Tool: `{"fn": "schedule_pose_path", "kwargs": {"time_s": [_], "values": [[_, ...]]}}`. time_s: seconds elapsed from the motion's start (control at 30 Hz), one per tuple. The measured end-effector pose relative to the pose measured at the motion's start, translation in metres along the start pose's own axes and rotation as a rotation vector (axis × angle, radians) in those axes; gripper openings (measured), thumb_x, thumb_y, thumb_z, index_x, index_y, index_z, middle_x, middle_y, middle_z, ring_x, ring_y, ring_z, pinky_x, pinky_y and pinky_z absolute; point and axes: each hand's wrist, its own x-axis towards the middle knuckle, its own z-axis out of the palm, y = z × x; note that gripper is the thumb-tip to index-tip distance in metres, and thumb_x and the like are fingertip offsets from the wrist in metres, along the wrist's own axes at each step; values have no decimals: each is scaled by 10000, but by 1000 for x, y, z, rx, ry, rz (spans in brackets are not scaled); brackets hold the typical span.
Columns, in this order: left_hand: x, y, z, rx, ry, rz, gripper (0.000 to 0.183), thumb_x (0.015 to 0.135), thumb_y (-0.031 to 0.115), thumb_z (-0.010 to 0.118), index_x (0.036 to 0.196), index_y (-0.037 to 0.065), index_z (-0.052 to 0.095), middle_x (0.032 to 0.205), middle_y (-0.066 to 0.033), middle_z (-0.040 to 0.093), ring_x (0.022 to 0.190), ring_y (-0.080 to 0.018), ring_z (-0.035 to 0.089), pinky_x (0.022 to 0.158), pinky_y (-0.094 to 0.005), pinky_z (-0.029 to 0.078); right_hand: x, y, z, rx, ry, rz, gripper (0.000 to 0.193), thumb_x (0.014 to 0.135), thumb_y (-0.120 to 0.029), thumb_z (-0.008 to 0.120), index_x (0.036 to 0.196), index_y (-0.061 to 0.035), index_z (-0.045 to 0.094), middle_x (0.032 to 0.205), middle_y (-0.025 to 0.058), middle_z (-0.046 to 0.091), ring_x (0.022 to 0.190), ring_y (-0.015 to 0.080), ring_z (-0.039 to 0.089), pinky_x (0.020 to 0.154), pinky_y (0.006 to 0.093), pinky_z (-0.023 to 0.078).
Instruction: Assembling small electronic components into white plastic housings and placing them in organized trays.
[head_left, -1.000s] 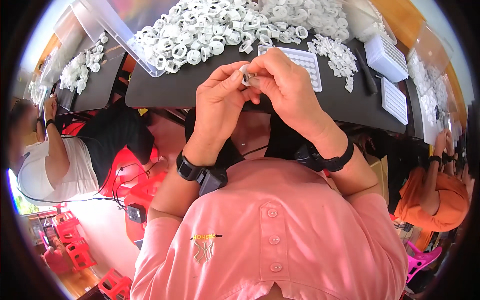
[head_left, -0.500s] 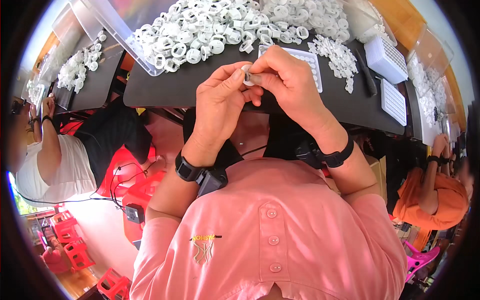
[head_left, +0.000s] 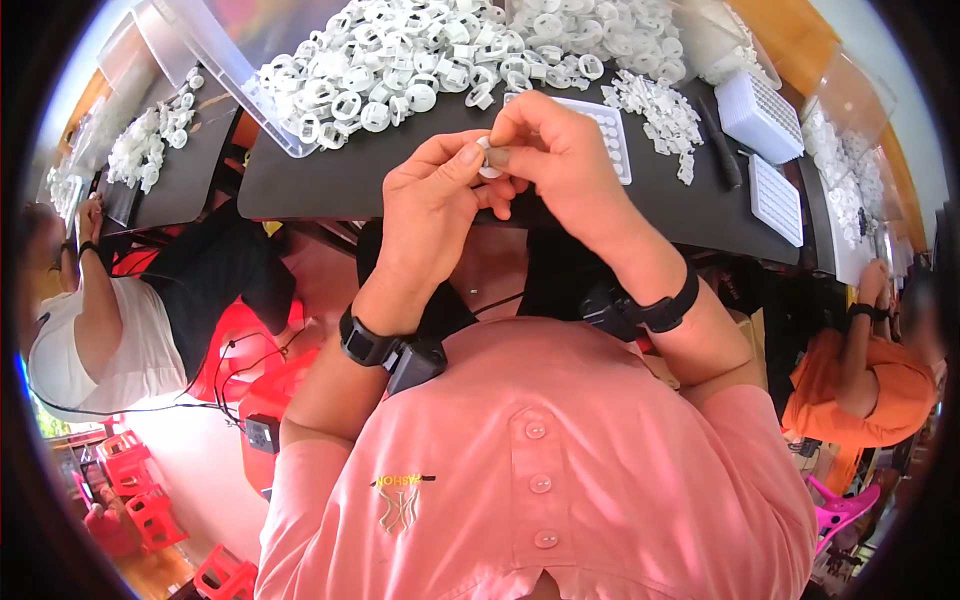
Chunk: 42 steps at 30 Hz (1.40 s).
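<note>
A small round white plastic part (head_left: 488,168) is pinched between my two hands, above the near edge of the dark table. My left hand (head_left: 436,200) grips its left side between thumb and fingers. From the right, the thumb and forefinger of my right hand (head_left: 556,160) close on the same part and partly hide it. Just beyond lies a heap of similar round white plastic parts (head_left: 400,70). A white tray with round cells (head_left: 612,130) lies partly behind my right hand.
Small flat white pieces (head_left: 655,110) lie right of the tray. Farther right are a dark bar-like tool (head_left: 720,145), a stack of white trays (head_left: 760,115) and a single tray (head_left: 776,200). A clear plastic bin (head_left: 240,75) leans at the left. Co-workers sit on both sides.
Both hands stay together on the white part, with the right fingers slightly shifted around it. The whole view has moved a little.
</note>
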Motion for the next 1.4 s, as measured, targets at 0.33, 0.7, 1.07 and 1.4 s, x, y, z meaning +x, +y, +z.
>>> {"fn": "schedule_pose_path", "kwargs": {"time_s": [0.33,0.7,1.07,1.4], "values": [[4,8,-11,-126,-24,-119,290,1000,168,589,1161,-73,592,950,-157,658,795,-239,650,682,-353,512,30,-21,-62,-847,221,-170,72,858,-79,659,917,-38,662,763,12,650,649,103,565,592,252,435],[5,11,-15,-159,-62,-171,288,991,158,596,1175,-63,607,951,-158,664,792,-240,651,692,-355,514,48,3,-50,-1418,82,-135,155,835,-126,599,932,-154,717,868,100,710,844,305,679,714,434,522],[4,10,-14,-143,-74,-160,297,997,158,586,1192,-65,597,968,-160,662,814,-241,653,698,-354,514,46,1,-52,-1337,74,-125,166,804,-141,626,935,-157,726,827,107,705,828,311,679,699,443,515],[4,9,-12,-99,-53,-151,295,1001,155,577,1196,-65,590,969,-166,655,815,-244,649,700,-357,506,47,4,-48,-1366,156,-121,85,799,-157,653,857,-134,709,773,103,690,778,312,680,658,442,512]]}}
